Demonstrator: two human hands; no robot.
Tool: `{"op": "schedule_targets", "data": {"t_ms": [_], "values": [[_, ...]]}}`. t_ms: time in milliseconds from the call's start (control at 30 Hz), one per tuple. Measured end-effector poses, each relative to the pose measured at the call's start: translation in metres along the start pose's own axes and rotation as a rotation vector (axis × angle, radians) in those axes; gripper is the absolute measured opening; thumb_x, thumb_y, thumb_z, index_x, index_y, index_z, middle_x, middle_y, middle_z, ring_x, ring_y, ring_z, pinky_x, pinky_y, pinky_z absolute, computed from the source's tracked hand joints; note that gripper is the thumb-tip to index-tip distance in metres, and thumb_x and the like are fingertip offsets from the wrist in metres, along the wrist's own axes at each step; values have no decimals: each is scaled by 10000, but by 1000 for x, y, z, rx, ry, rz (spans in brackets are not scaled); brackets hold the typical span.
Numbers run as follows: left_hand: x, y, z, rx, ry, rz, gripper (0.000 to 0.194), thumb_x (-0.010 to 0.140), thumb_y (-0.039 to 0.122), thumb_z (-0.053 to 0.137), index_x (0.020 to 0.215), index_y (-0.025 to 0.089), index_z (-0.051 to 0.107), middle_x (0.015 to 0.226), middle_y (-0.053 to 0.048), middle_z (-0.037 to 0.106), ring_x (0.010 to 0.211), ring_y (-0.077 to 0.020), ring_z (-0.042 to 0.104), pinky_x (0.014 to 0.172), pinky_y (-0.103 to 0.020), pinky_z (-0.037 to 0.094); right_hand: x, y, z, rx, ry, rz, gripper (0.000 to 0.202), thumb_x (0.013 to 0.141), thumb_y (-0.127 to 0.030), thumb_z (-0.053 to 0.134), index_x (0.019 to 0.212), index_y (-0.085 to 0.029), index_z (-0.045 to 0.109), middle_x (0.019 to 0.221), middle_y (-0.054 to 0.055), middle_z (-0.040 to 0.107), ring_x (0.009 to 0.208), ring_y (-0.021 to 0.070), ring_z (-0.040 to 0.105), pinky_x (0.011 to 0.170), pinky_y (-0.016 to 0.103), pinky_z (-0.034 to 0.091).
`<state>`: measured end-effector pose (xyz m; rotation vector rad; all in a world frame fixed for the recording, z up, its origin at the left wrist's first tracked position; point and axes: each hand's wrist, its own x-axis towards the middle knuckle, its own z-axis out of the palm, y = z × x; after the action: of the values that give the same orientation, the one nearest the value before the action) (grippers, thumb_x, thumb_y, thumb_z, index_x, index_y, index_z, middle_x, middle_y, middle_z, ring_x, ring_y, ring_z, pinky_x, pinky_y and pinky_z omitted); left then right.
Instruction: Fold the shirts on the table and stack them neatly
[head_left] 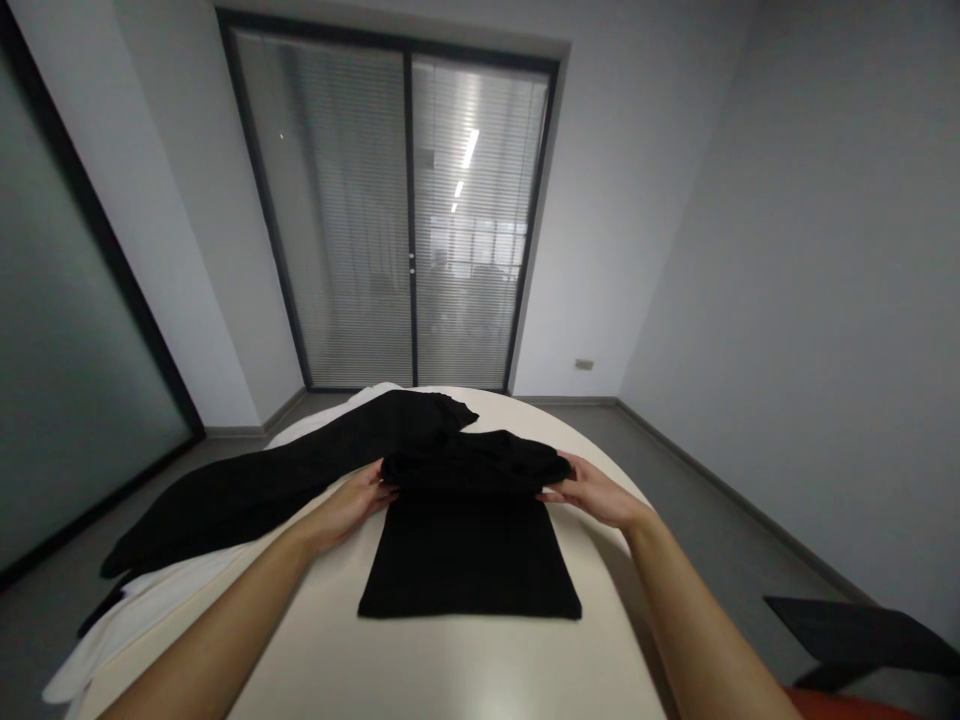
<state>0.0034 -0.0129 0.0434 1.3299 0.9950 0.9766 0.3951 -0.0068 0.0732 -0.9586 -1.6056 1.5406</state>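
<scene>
A black garment [472, 560], its exact kind not clear, lies on the pale table [450, 670] in front of me. Its near part is flat and straight-edged, while its far part is bunched in a raised fold. My left hand [358, 503] grips the left end of that fold, thumb and fingers closed on the cloth. At the right end, my right hand [589, 490] pinches the fold in the same way. Some fingertips of both hands are hidden by the cloth.
Left of the garment, more black clothing [255, 490] and white clothing [157, 615] are heaped along the table and hang over its edge. A black chair part [862, 632] with an orange-red seat [840, 706] stands at the lower right. Beyond the table is a glass partition with blinds [480, 250].
</scene>
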Motion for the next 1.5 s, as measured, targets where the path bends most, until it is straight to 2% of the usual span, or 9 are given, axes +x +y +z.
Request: {"op": "schedule_targets", "data": {"t_ms": [167, 367, 500, 600, 867, 1067, 1233, 1367, 1500], "values": [[-14, 0, -9, 225, -159, 32, 333, 803, 432, 696, 1025, 186, 663, 1215, -92, 678, 1113, -269, 603, 994, -380, 440, -8, -3, -3, -104, -328, 192, 417, 641, -284, 858, 993, -129, 696, 874, 37, 722, 802, 171, 667, 801, 301, 520], [-15, -2, -14, 229, -255, 63, 169, 748, 314, 700, 731, 196, 580, 1411, -98, 552, 1244, -279, 535, 1094, -383, 351, -14, -12, -4, -202, -452, 227, 468, 596, -332, 864, 999, -141, 719, 986, 38, 699, 919, 184, 633, 900, 316, 476], [-8, -10, -15, 294, -171, 125, 317, 893, 460, 524, 723, 200, 589, 1198, -102, 673, 1167, -287, 573, 1076, -398, 364, -14, -14, -2, -273, -361, 176, 386, 783, -516, 704, 847, -138, 743, 1027, 85, 703, 1018, 220, 614, 953, 342, 447], [-6, -11, -8, 396, -64, 180, 390, 886, 534, 557, 691, 196, 565, 1123, -112, 690, 1124, -291, 597, 1053, -412, 385, -7, -8, 1, -370, -300, 136, 420, 799, -533, 701, 659, -137, 709, 895, 84, 716, 936, 218, 628, 890, 334, 465], [-5, -19, 10, 419, 55, 314, 400, 798, 517, 715, 1069, 224, 682, 1600, -129, 317, 1441, -339, 344, 1142, -466, 314, 15, 14, 4, -413, 59, -106, 363, 756, -333, 742, 1096, -207, 727, 1160, 71, 706, 1027, 230, 645, 938, 394, 505], [-10, -10, 9, 429, 120, 202, 495, 876, 606, 584, 1198, 239, 667, 1595, -125, 332, 1149, -307, 614, 942, -454, 512, 16, 18, 4, -485, 5, -89, 436, 803, -402, 710, 1203, -230, 689, 1271, 77, 663, 1172, 261, 600, 1073, 469, 428], [-20, -8, 10, 597, -78, 224, 504, 803, 497, 734, 1259, 297, 655, 1603, -70, 326, 1347, -332, 461, 1046, -477, 450, 10, 9, 10, -607, -17, -47, 464, 815, -537, 696, 1191, -265, 699, 1445, 89, 531, 1333, 301, 474, 1097, 481, 375], [-18, -9, 16, 594, -59, 327, 273, 821, 370, 729, 1057, 233, 730, 1444, -95, 540, 1291, -300, 523, 1120, -477, 371, 7, 6, 14, -641, -59, -25, 523, 699, -487, 805, 1161, -269, 694, 1490, 83, 467, 1297, 300, 495, 1044, 454, 421], [-12, -10, 13, 512, 23, 283, 291, 869, 389, 659, 1094, 216, 721, 1315, -99, 638, 1181, -275, 601, 991, -398, 483, 6, 5, 12, -662, -3, -58, 298, 814, -414, 672, 1028, -210, 705, 1375, 103, 570, 1184, 275, 569, 987, 436, 467]]}}
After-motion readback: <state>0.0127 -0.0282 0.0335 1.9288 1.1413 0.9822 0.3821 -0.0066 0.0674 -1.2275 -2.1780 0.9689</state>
